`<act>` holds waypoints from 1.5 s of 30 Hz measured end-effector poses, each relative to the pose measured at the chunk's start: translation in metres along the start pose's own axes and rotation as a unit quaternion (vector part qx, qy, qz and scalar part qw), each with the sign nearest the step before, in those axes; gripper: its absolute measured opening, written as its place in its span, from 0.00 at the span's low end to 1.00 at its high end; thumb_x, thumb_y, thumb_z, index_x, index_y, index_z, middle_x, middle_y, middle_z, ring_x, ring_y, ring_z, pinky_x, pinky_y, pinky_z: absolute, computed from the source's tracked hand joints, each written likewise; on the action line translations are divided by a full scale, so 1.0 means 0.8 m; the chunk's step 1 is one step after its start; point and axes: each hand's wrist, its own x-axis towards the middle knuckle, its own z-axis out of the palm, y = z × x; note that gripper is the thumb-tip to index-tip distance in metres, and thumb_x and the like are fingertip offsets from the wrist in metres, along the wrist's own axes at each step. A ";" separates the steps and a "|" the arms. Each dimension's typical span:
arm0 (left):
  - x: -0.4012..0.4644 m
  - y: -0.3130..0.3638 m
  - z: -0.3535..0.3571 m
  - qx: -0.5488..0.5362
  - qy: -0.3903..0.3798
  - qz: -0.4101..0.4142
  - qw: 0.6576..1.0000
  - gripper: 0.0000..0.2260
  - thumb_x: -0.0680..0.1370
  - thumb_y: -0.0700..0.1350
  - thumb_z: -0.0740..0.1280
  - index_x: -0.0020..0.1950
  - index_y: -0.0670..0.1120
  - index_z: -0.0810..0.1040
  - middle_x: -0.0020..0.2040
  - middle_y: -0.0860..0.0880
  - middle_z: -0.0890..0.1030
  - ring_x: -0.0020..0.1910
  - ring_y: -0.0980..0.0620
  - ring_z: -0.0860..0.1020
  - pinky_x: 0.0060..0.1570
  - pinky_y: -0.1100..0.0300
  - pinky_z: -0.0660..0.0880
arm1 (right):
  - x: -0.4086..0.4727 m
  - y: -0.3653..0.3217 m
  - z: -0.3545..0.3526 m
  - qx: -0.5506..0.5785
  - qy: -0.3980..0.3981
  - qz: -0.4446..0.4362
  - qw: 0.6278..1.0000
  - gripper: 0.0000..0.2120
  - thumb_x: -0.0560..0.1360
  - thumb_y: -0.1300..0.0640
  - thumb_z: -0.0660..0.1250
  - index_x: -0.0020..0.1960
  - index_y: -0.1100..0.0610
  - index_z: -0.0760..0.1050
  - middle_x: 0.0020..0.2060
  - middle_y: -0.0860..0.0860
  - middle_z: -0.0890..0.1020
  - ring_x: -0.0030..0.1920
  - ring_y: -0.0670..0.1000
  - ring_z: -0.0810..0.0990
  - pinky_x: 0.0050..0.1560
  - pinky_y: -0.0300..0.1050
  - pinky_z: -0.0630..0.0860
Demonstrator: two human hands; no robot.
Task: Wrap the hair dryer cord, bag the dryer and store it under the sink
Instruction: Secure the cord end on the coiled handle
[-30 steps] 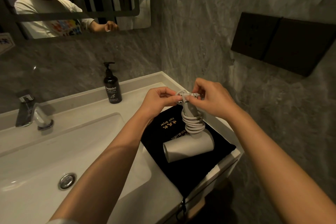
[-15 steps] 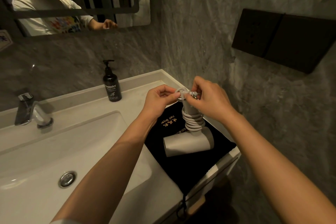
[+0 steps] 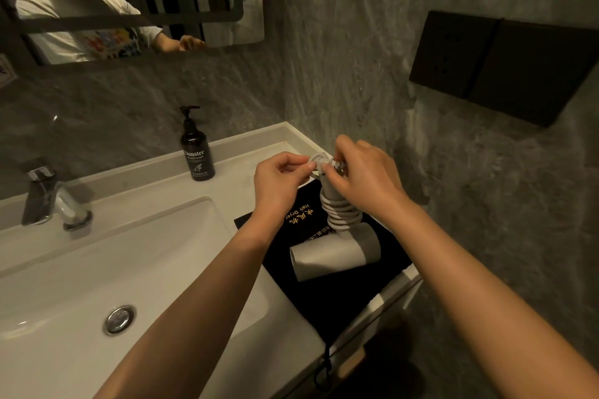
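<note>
The hair dryer (image 3: 335,253) lies on its black bag (image 3: 353,295) at the counter's right edge w/ handle up, so left hand (image 3: 278,180) and right hand (image 3: 363,178) both pinch the cord (image 3: 340,215) end, prob. to tuck it in.

Count: 1 hair dryer (image 3: 335,253) w/ 1 cord (image 3: 340,214); 1 black bag (image 3: 350,295); 2 hands; 1 soap bottle (image 3: 197,152) at 10 o'clock; 1 faucet (image 3: 48,201); 1 drain (image 3: 119,319); 2 wall plates (image 3: 505,65).
</note>
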 end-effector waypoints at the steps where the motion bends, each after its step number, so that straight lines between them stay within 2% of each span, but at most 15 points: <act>1: 0.000 0.001 0.001 0.007 0.005 0.006 1.000 0.03 0.71 0.39 0.74 0.41 0.46 0.83 0.38 0.46 0.84 0.40 0.51 0.82 0.47 0.57 0.81 | -0.001 -0.004 0.001 -0.002 0.011 -0.008 1.000 0.12 0.74 0.50 0.66 0.44 0.59 0.70 0.33 0.49 0.69 0.38 0.59 0.76 0.36 0.45 0.60; 5: 0.003 0.004 0.004 0.029 0.009 0.017 0.999 0.04 0.71 0.38 0.73 0.43 0.46 0.84 0.39 0.48 0.84 0.40 0.53 0.83 0.48 0.56 0.80 | -0.001 -0.008 0.004 0.000 0.004 0.004 1.000 0.12 0.75 0.50 0.64 0.46 0.60 0.70 0.35 0.51 0.72 0.40 0.59 0.76 0.35 0.46 0.63; 10: 0.002 0.013 -0.003 0.006 -0.081 0.005 0.997 0.07 0.73 0.35 0.71 0.51 0.37 0.81 0.40 0.48 0.83 0.37 0.61 0.82 0.45 0.65 0.80 | -0.001 -0.002 0.007 0.000 0.011 0.014 1.000 0.13 0.75 0.47 0.64 0.45 0.56 0.67 0.36 0.53 0.76 0.41 0.58 0.77 0.36 0.48 0.69; 14: 0.011 0.017 -0.008 0.005 -0.106 -0.016 0.994 0.05 0.72 0.32 0.71 0.46 0.39 0.81 0.36 0.48 0.82 0.34 0.60 0.82 0.42 0.67 0.79 | -0.004 -0.003 0.010 -0.015 0.018 0.002 1.000 0.14 0.75 0.47 0.64 0.47 0.58 0.69 0.38 0.55 0.78 0.42 0.59 0.77 0.36 0.46 0.65; 17: 0.019 0.022 -0.012 0.011 -0.153 -0.039 0.987 0.06 0.72 0.32 0.70 0.44 0.41 0.80 0.33 0.52 0.84 0.34 0.59 0.82 0.41 0.68 0.79 | -0.001 -0.002 0.005 -0.008 -0.009 -0.003 1.000 0.13 0.75 0.47 0.64 0.47 0.56 0.68 0.36 0.52 0.74 0.42 0.58 0.76 0.36 0.46 0.65; 19: 0.023 0.026 -0.015 0.020 -0.174 -0.051 0.983 0.05 0.72 0.32 0.70 0.44 0.41 0.80 0.35 0.50 0.84 0.33 0.59 0.82 0.40 0.68 0.79 | 0.004 0.000 0.000 -0.005 -0.032 -0.011 0.999 0.13 0.74 0.47 0.65 0.46 0.56 0.68 0.36 0.51 0.72 0.41 0.58 0.76 0.36 0.46 0.65; 22: 0.026 0.027 -0.019 0.018 -0.169 -0.077 0.982 0.04 0.72 0.34 0.72 0.42 0.42 0.80 0.38 0.47 0.82 0.33 0.58 0.82 0.41 0.67 0.80 | 0.009 0.000 -0.006 -0.017 -0.039 -0.028 0.999 0.13 0.74 0.47 0.65 0.48 0.57 0.70 0.39 0.56 0.77 0.44 0.59 0.76 0.39 0.46 0.64; 25: 0.025 0.023 -0.019 0.032 -0.142 -0.077 0.986 0.04 0.72 0.35 0.72 0.41 0.43 0.80 0.33 0.51 0.82 0.31 0.59 0.81 0.39 0.67 0.80 | 0.010 -0.009 0.000 -0.055 -0.022 -0.038 0.998 0.13 0.76 0.49 0.63 0.51 0.60 0.71 0.43 0.59 0.79 0.48 0.60 0.76 0.43 0.46 0.60; 30: 0.015 0.014 -0.007 0.023 -0.094 -0.049 0.994 0.06 0.73 0.33 0.70 0.40 0.43 0.79 0.29 0.50 0.80 0.28 0.61 0.80 0.39 0.67 0.78 | 0.000 -0.012 0.017 -0.055 0.060 -0.029 0.996 0.11 0.71 0.55 0.70 0.44 0.62 0.72 0.34 0.60 0.80 0.37 0.63 0.78 0.37 0.48 0.68; 33: 0.012 0.014 -0.004 0.032 -0.095 -0.027 0.995 0.06 0.73 0.34 0.70 0.40 0.45 0.79 0.34 0.46 0.78 0.32 0.58 0.79 0.43 0.65 0.79 | -0.008 -0.005 0.021 0.001 0.048 0.016 0.999 0.13 0.73 0.50 0.67 0.46 0.58 0.70 0.38 0.57 0.78 0.41 0.59 0.77 0.36 0.48 0.69; 36: 0.013 0.015 -0.007 0.022 -0.107 -0.031 0.994 0.07 0.73 0.33 0.70 0.40 0.44 0.79 0.35 0.45 0.77 0.37 0.51 0.76 0.48 0.62 0.78 | -0.011 0.012 0.025 0.132 0.019 0.071 0.989 0.16 0.69 0.45 0.71 0.45 0.55 0.70 0.43 0.51 0.76 0.43 0.52 0.75 0.39 0.48 0.72; 38: 0.014 0.015 -0.009 0.028 -0.117 -0.032 0.992 0.07 0.72 0.33 0.71 0.40 0.44 0.79 0.36 0.44 0.77 0.39 0.50 0.76 0.48 0.62 0.77 | -0.015 0.028 0.026 0.210 -0.022 0.091 0.973 0.20 0.67 0.46 0.74 0.51 0.54 0.72 0.50 0.49 0.72 0.44 0.48 0.74 0.43 0.43 0.70; 40: 0.016 0.015 -0.010 0.041 -0.122 -0.024 0.991 0.07 0.72 0.33 0.71 0.40 0.44 0.79 0.36 0.45 0.77 0.38 0.51 0.76 0.46 0.64 0.77 | -0.020 0.041 0.027 0.263 -0.084 0.135 0.952 0.26 0.66 0.47 0.75 0.60 0.54 0.70 0.56 0.49 0.73 0.50 0.47 0.75 0.49 0.40 0.71; 42: 0.015 0.015 -0.009 0.049 -0.118 -0.013 0.992 0.07 0.72 0.33 0.71 0.40 0.45 0.79 0.32 0.50 0.79 0.35 0.56 0.78 0.44 0.67 0.76 | -0.024 0.049 0.033 0.299 -0.144 0.166 0.929 0.29 0.68 0.47 0.74 0.65 0.54 0.69 0.59 0.52 0.77 0.58 0.48 0.76 0.57 0.45 0.74; 45: 0.013 0.015 -0.007 0.056 -0.112 -0.001 0.992 0.09 0.72 0.32 0.71 0.39 0.45 0.78 0.24 0.57 0.80 0.29 0.64 0.78 0.40 0.73 0.75 | -0.031 0.044 0.045 0.338 -0.162 0.155 0.914 0.30 0.67 0.41 0.71 0.63 0.54 0.70 0.55 0.54 0.81 0.55 0.51 0.80 0.59 0.57 0.75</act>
